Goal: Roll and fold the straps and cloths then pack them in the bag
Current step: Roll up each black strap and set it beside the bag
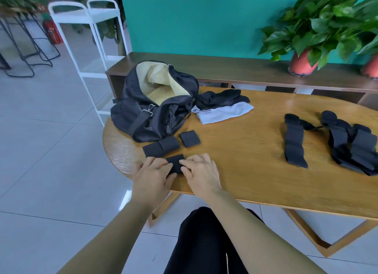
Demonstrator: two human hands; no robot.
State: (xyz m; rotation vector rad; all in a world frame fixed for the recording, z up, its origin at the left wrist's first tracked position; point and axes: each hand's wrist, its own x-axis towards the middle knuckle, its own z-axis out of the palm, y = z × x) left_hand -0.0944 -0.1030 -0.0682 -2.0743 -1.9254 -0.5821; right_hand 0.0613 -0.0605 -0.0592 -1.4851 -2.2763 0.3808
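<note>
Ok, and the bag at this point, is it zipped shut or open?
Open. The black bag lies on the table with its zipper parted and the tan lining showing inside.

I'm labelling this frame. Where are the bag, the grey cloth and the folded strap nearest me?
bag (pixel 131 112), head view, black side panel.
grey cloth (pixel 223 113), head view, middle of its top.
nearest folded strap (pixel 175 164), head view, exposed middle.
</note>
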